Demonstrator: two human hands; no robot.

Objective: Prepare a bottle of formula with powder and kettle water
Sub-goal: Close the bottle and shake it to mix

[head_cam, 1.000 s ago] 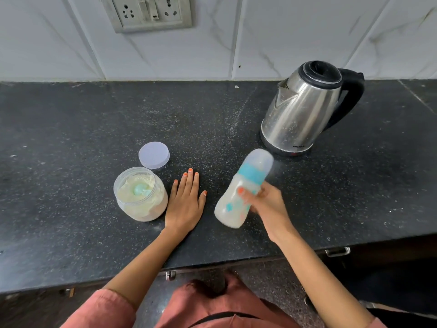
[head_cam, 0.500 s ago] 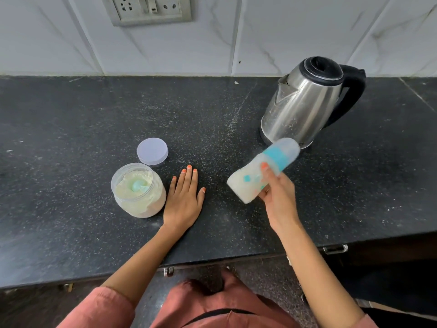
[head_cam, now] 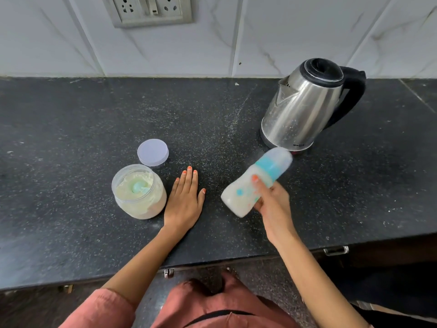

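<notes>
Head view | right grip [head_cam: 272, 200] curled round capped milky bottle [head_cam: 241, 197], tilted above surface [head_cam: 71, 126] just near of kettle [head_cam: 302, 110], likely for shaking to mix | left grip [head_cam: 184, 200] flat, holding nothing, beside open powder jar [head_cam: 139, 192], probably bracing

Kettle: we see a silver steel kettle [head_cam: 305, 110], shiny and smooth, at two o'clock.
Counter: we read the black speckled stone counter [head_cam: 71, 129] as smooth, faintly glossy.
Jar: round clear plastic jar [head_cam: 139, 195], glossy.
Bottle: cloudy plastic baby bottle [head_cam: 238, 197], blurred.
</notes>
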